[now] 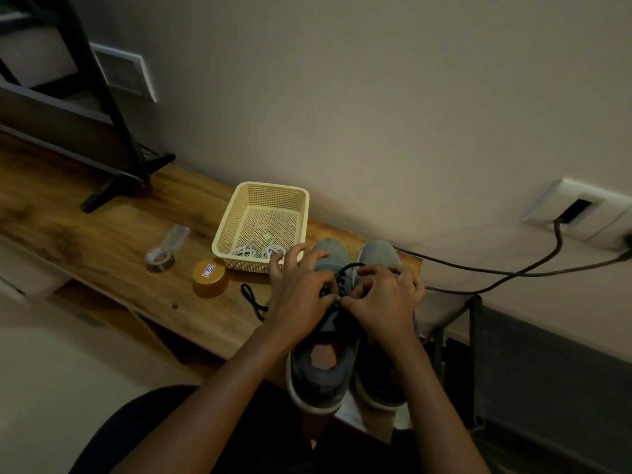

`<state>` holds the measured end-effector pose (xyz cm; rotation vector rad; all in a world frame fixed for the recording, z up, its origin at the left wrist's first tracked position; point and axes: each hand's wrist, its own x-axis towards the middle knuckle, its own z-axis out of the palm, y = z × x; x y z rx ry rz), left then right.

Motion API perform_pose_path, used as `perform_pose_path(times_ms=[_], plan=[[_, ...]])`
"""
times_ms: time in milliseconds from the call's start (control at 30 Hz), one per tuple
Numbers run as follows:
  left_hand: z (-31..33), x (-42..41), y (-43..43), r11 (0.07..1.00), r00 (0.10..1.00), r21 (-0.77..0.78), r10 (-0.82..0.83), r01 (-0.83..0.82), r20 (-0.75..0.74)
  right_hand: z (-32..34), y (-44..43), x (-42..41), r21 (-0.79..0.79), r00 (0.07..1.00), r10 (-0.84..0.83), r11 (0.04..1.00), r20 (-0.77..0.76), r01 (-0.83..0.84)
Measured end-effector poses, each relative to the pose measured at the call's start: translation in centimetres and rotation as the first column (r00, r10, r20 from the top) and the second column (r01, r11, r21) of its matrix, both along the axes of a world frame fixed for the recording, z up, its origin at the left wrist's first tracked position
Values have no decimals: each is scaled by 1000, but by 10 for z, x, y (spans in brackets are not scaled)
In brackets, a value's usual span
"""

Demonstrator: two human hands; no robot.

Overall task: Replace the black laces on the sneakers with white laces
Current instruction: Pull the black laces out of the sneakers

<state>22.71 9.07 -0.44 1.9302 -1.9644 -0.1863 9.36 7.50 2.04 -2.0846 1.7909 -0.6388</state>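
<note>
Head view, dim light: fine detail at the fingertips is hard to make out. Left hand (301,297) and right hand (384,297) meet over the lacing of the left sneaker (318,381); both have curled fingers and pinch the black lace (349,266), which loops up between them. The eyelets are hidden under the hands, so how far the lace is threaded cannot be told. Right sneaker (379,251) stands just beside the left one, its midsection covered by the right hand and wrist. Both sneakers sit at the near right end of the wooden table (102,241), toes toward the wall, heels overhanging the near edge. A loose black lace (249,295) lies on the table left of the left hand, its far end hidden behind the wrist. Cream mesh basket (239,196) stands beyond the left hand and holds two coiled white laces (246,251), partly blocked by the outstretched fingers. Gold round lid (209,278) and a clear plastic item (164,253), not identifiable, lie left of the basket. A dark cable (513,273) runs to a wall socket (578,206).
</note>
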Motion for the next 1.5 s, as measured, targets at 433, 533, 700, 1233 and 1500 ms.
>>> perform_pose_path(times_ms=[433,533,700,1233,1500], plan=[[10,11,0,983,935,3,174,-182,-310,6,3,1,47,994,14,999,-109,-9],[10,4,3,999,978,21,33,-30,-206,5,2,1,52,996,15,999,-89,-10],[4,-1,4,998,1000,64,-17,16,20,2,0,0,45,999,9,999,-50,-7],[9,10,0,984,953,11,175,-178,-248,-9,-7,-3,58,1000,-17,998,9,16],[-1,-4,4,998,1000,51,24,-23,-13,-6,-7,-4,65,1000,12,998,25,-13]])
